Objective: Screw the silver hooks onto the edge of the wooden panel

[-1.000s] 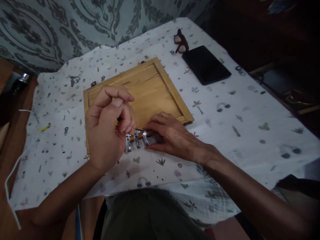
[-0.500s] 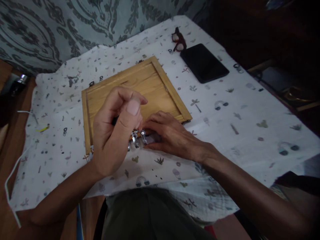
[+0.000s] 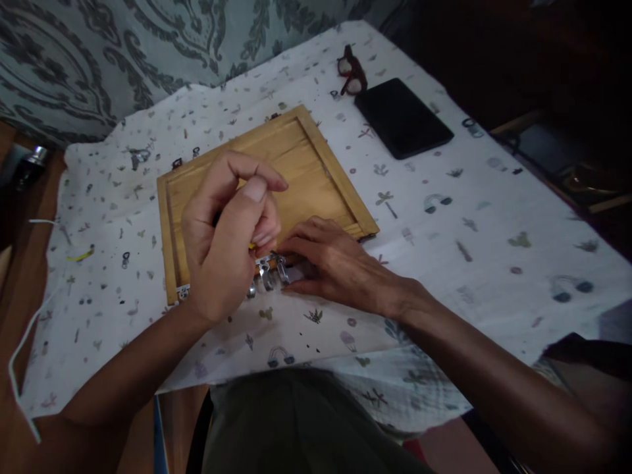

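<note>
A framed wooden board (image 3: pixel 291 158) lies flat on the cloth. Along its near edge runs a metal strip with shiny curved hooks (image 3: pixel 266 276). My left hand (image 3: pixel 227 243) is closed above that edge, wrapped round a mostly hidden screwdriver; only bits of its black and yellow handle and a thin dark tip (image 3: pixel 275 254) show. The tip is at the top of the rightmost hook (image 3: pixel 282 270). My right hand (image 3: pixel 336 263) pinches that hook from the right, thumb below and fingers above on the board's edge.
A black tablet (image 3: pixel 402 118) and folded glasses (image 3: pixel 352 71) lie at the far right of the patterned cloth (image 3: pixel 434 263). A white cord (image 3: pixel 17 368) and a small yellow item (image 3: pixel 81 255) are at left. A patterned wall (image 3: pixel 148 46) stands behind.
My left hand has moved slightly up and left in view. The screwdriver's tip now shows over the screw head that was visible on the right hook. My right hand has stayed in place.
</note>
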Demonstrator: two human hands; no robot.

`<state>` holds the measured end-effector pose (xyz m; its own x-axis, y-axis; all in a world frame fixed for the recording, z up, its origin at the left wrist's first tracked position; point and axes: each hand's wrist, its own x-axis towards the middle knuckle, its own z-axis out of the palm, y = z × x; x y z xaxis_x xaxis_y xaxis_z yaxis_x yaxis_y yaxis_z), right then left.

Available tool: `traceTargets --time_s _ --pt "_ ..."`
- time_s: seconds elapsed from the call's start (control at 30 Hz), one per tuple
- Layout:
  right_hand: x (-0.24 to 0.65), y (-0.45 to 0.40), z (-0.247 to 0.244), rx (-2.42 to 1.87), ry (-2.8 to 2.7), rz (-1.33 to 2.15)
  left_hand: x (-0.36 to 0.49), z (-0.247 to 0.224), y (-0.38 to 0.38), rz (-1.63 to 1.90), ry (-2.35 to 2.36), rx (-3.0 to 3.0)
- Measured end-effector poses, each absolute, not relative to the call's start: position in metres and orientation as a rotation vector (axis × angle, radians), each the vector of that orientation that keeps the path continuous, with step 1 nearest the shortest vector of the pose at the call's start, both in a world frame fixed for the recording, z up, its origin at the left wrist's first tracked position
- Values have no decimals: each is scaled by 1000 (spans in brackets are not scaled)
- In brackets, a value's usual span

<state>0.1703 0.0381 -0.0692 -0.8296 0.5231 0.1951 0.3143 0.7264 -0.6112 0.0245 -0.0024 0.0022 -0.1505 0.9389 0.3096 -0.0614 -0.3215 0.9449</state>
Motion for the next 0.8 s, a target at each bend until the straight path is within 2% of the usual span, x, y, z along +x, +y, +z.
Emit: traceTargets --time_s 0.43,0.8 --pt "170 39 -70 -645 -2575 849 25 3 9 1557 906 1294" --pt "171 39 -74 -614 -2559 796 19 11 24 1314 908 1329"
